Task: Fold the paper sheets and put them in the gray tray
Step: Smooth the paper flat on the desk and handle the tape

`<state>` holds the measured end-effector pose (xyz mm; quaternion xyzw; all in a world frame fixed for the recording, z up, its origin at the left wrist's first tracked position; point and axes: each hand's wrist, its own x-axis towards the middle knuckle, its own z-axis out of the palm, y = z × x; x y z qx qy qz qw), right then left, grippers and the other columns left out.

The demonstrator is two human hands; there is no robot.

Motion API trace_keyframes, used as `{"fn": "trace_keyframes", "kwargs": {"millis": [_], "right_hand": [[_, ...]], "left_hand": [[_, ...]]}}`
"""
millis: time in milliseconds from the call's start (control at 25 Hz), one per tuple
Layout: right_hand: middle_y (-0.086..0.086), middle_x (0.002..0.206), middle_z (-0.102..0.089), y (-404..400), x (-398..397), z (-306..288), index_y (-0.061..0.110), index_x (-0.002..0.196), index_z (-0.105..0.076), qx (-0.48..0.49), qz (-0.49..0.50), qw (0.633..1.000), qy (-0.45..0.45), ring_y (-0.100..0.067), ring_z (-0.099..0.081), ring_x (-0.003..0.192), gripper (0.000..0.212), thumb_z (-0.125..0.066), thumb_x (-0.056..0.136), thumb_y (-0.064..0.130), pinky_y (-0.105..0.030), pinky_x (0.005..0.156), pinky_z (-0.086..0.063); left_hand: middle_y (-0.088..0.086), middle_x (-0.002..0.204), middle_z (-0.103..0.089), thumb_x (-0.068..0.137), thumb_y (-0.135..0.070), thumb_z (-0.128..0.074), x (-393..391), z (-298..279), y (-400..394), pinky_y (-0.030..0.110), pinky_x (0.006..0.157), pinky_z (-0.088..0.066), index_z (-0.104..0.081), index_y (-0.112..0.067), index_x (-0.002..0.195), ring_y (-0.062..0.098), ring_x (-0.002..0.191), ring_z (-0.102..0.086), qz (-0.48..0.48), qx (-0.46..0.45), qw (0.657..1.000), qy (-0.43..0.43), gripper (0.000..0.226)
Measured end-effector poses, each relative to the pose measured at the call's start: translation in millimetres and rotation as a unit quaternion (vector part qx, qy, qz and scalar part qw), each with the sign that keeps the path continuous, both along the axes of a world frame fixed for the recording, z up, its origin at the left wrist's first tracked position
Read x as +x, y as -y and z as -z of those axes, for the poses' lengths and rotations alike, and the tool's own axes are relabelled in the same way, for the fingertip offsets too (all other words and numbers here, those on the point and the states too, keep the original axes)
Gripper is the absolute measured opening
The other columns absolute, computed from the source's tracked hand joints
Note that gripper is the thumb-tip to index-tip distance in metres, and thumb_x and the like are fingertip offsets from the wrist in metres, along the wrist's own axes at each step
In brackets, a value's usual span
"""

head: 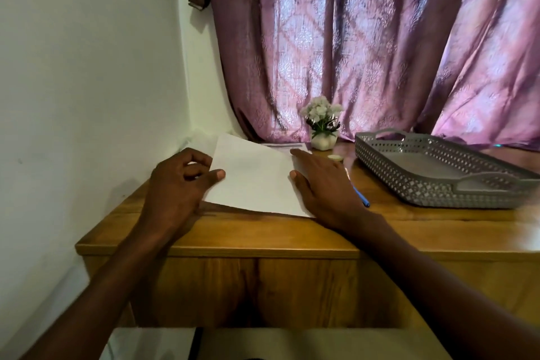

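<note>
A white paper sheet (254,175) lies on the wooden table (263,237), its far edge raised off the surface. My left hand (178,184) pinches the sheet's left edge, thumb on top and fingers curled beneath. My right hand (321,184) rests flat on the right side of the sheet with straight fingers. More paper (285,145) with printed lines shows behind the sheet. The gray perforated tray (409,184) stands at the right, holding nothing that I can see.
A small white pot of white flowers (323,126) stands at the back by the pink curtain (380,38). A blue pen (362,199) lies just right of my right hand, a small round lid (335,157) beyond it. A white wall closes the left side.
</note>
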<state>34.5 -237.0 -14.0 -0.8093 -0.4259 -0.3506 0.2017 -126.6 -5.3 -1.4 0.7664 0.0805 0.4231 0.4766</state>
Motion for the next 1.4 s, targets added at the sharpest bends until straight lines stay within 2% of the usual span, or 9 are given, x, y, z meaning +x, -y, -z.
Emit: {"fn": "trace_keyframes", "kwargs": {"millis": [80,200,440,600,800,920,1000,1120,1400], "right_hand": [[0.002,0.111,-0.066,1,5,-2,0.020,0.130,-0.058,0.045,0.011,0.997,0.059,-0.024,-0.060,0.103,0.032,-0.050,0.101,0.029,-0.043,0.086,-0.043],[-0.003,0.102,-0.071,6,13,-17,0.015,0.117,-0.068,0.145,-0.023,0.986,0.083,-0.025,-0.064,0.094,0.021,-0.061,0.097,0.016,-0.045,0.080,-0.048],[0.002,0.103,-0.076,46,45,-89,0.016,0.113,-0.075,0.333,-0.059,0.940,-0.044,-0.013,-0.068,0.093,0.022,-0.064,0.094,0.012,-0.030,0.083,-0.052],[0.007,0.096,-0.077,82,83,-137,0.020,0.110,-0.078,0.403,-0.039,0.910,-0.087,-0.008,-0.071,0.089,0.022,-0.066,0.092,0.016,-0.026,0.080,-0.055],[0.017,0.080,-0.072,141,132,-146,0.025,0.108,-0.079,0.405,0.048,0.899,-0.157,-0.003,-0.068,0.072,0.023,-0.072,0.087,0.018,-0.018,0.052,-0.054],[-0.004,0.102,-0.077,177,160,-131,0.018,0.117,-0.076,0.345,0.115,0.897,-0.250,-0.011,-0.068,0.074,0.035,-0.077,0.082,0.011,-0.017,0.057,-0.054],[-0.014,0.119,-0.070,193,169,-118,0.021,0.135,-0.063,0.262,0.133,0.906,-0.304,-0.027,-0.069,0.089,0.060,-0.078,0.080,0.004,-0.038,0.078,-0.061],[-0.016,0.122,-0.061,211,178,-100,0.035,0.151,-0.039,0.137,0.122,0.917,-0.355,-0.039,-0.071,0.092,0.090,-0.075,0.080,-0.007,-0.055,0.069,-0.063],[-0.008,0.094,-0.068,219,192,-84,0.023,0.117,-0.075,-0.104,0.208,0.878,-0.418,-0.018,-0.068,0.060,0.042,-0.073,0.085,-0.005,-0.028,0.051,-0.059]], "left_hand": [[-0.006,0.079,-0.078,0.082,-0.026,-0.085,-1,0,6,0.030,0.047,-0.054,-0.074,-0.020,0.101,0.009,0.057,-0.069,-0.030,-0.021,0.998,0.048,0.022],[-0.007,0.096,-0.077,0.088,-0.015,-0.081,7,-12,14,0.033,0.055,-0.063,-0.078,-0.022,0.107,0.019,0.087,-0.075,-0.039,-0.032,0.993,0.111,0.021],[0.000,0.091,-0.072,0.087,0.005,-0.073,71,-108,46,0.047,0.084,-0.063,-0.077,-0.017,0.116,0.018,0.093,-0.073,0.021,0.028,0.986,0.161,0.036],[0.001,0.077,-0.066,0.085,0.013,-0.069,141,-184,75,0.026,0.067,-0.062,-0.069,-0.007,0.122,0.002,0.066,-0.066,0.102,0.017,0.977,0.186,0.042],[0.017,0.082,-0.075,0.084,0.014,-0.067,241,-207,125,0.026,0.054,-0.053,-0.072,-0.007,0.116,0.023,0.065,-0.069,0.112,-0.051,0.984,0.130,0.039],[0.018,0.091,-0.077,0.079,0.011,-0.075,295,-187,161,0.036,0.060,-0.063,-0.078,-0.012,0.101,0.027,0.068,-0.074,0.072,-0.119,0.987,0.082,0.032],[0.016,0.089,-0.077,0.078,0.008,-0.078,324,-166,179,0.031,0.057,-0.059,-0.079,-0.012,0.093,0.026,0.065,-0.074,0.073,-0.117,0.989,0.051,0.026],[0.012,0.076,-0.075,0.077,0.007,-0.082,355,-129,197,0.025,0.053,-0.056,-0.080,-0.013,0.085,0.021,0.056,-0.070,0.089,-0.079,0.993,-0.011,0.022],[0.014,0.102,-0.079,0.080,0.007,-0.076,374,-71,210,0.040,0.086,-0.061,-0.082,-0.008,0.095,0.030,0.099,-0.074,0.073,0.146,0.980,-0.110,0.023]]}}
